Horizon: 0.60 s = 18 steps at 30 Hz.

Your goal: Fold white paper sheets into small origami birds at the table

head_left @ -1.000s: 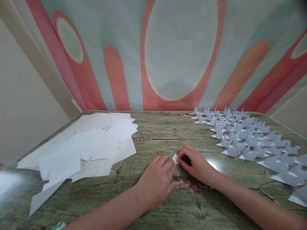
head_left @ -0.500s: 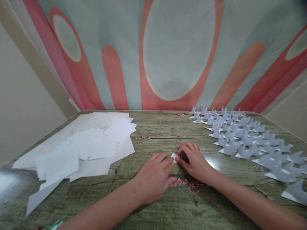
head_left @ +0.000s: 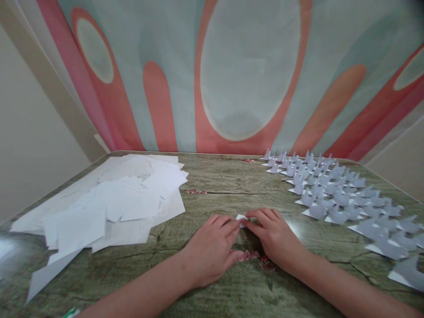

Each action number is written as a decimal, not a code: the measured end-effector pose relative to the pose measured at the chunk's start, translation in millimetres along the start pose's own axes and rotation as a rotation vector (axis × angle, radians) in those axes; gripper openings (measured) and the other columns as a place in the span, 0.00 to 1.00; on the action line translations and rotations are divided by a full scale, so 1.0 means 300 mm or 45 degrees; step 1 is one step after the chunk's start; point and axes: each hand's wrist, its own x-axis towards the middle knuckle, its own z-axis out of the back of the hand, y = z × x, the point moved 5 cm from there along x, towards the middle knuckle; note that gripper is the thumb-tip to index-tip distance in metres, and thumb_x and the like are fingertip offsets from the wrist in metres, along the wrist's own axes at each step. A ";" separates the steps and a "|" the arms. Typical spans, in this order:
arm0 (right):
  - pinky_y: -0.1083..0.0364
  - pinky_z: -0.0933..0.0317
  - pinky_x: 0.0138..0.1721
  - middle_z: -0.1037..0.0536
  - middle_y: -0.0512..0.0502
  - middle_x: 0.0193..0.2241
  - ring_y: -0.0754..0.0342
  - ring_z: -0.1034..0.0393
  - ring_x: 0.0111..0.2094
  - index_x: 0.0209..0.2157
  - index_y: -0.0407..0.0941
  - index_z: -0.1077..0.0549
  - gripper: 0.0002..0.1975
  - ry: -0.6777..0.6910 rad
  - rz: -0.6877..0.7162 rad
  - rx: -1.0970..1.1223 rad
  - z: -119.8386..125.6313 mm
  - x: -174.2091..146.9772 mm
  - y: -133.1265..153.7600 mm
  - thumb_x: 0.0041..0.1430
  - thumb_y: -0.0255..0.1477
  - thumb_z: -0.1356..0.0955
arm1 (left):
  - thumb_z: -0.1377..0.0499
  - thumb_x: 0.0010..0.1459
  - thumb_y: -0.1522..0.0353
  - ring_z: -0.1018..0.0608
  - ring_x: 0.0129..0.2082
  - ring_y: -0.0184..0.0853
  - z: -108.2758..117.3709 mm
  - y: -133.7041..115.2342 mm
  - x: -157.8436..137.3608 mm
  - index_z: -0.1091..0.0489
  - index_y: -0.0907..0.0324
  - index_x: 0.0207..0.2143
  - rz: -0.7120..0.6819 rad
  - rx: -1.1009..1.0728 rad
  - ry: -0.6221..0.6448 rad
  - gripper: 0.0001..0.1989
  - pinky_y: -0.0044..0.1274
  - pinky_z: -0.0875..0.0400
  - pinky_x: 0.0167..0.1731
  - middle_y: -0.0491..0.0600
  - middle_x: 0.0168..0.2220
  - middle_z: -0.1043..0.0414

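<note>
A small folded piece of white paper (head_left: 240,217) lies on the table between my two hands. My left hand (head_left: 212,249) rests flat-fingered at its left edge, holding it down with the fingertips while the thumb stays apart. From the other side, my right hand (head_left: 276,234) presses on the paper with thumb and index finger close together. Most of the paper is covered by my fingers, so its full shape is hidden.
Loose white sheets (head_left: 132,198) are heaped on the left of the wood-patterned table (head_left: 218,176). Several rows of folded paper birds (head_left: 341,194) stand along the right side. A patterned backdrop (head_left: 248,70) hangs behind the table's far edge.
My right hand has turned and flattened, its fingers now stretched toward the paper instead of arched above it. The left hand has hardly moved. The view has shifted slightly.
</note>
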 end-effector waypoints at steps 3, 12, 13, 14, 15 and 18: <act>0.48 0.46 0.43 0.29 0.42 0.42 0.46 0.39 0.43 0.46 0.44 0.30 0.14 0.078 0.043 -0.131 -0.001 0.002 0.025 0.56 0.22 0.35 | 0.49 0.59 0.59 0.37 0.52 0.41 -0.002 0.001 0.004 0.38 0.63 0.51 0.009 0.018 -0.006 0.22 0.33 0.46 0.53 0.52 0.50 0.35; 0.50 0.46 0.40 0.29 0.43 0.39 0.47 0.38 0.42 0.42 0.43 0.29 0.12 0.151 0.055 -0.279 0.004 0.016 0.028 0.55 0.24 0.34 | 0.51 0.60 0.59 0.38 0.53 0.43 -0.002 -0.004 0.004 0.33 0.65 0.46 0.092 0.169 -0.075 0.20 0.35 0.49 0.55 0.56 0.47 0.34; 0.50 0.46 0.40 0.29 0.43 0.39 0.47 0.38 0.42 0.43 0.43 0.29 0.12 0.152 0.060 -0.287 0.004 0.016 0.029 0.55 0.24 0.34 | 0.50 0.60 0.59 0.38 0.53 0.43 -0.003 -0.004 0.002 0.33 0.65 0.46 0.097 0.182 -0.076 0.20 0.35 0.49 0.55 0.55 0.46 0.33; 0.50 0.46 0.40 0.29 0.43 0.39 0.47 0.38 0.42 0.43 0.43 0.29 0.12 0.151 0.064 -0.294 0.004 0.015 0.029 0.55 0.24 0.34 | 0.50 0.59 0.59 0.38 0.53 0.43 -0.003 -0.004 0.000 0.33 0.65 0.46 0.099 0.196 -0.077 0.20 0.35 0.49 0.55 0.55 0.46 0.33; 0.50 0.46 0.40 0.29 0.43 0.39 0.47 0.38 0.42 0.43 0.43 0.29 0.12 0.149 0.066 -0.299 0.004 0.015 0.030 0.55 0.24 0.34 | 0.50 0.59 0.59 0.38 0.53 0.43 -0.004 -0.005 -0.001 0.33 0.65 0.46 0.098 0.208 -0.079 0.20 0.35 0.49 0.55 0.55 0.45 0.33; 0.50 0.46 0.39 0.28 0.43 0.39 0.48 0.38 0.41 0.42 0.43 0.28 0.11 0.148 0.064 -0.303 0.003 0.017 0.030 0.55 0.24 0.34 | 0.50 0.59 0.60 0.37 0.52 0.43 -0.003 -0.007 -0.002 0.33 0.66 0.45 0.092 0.240 -0.080 0.20 0.34 0.48 0.55 0.55 0.44 0.32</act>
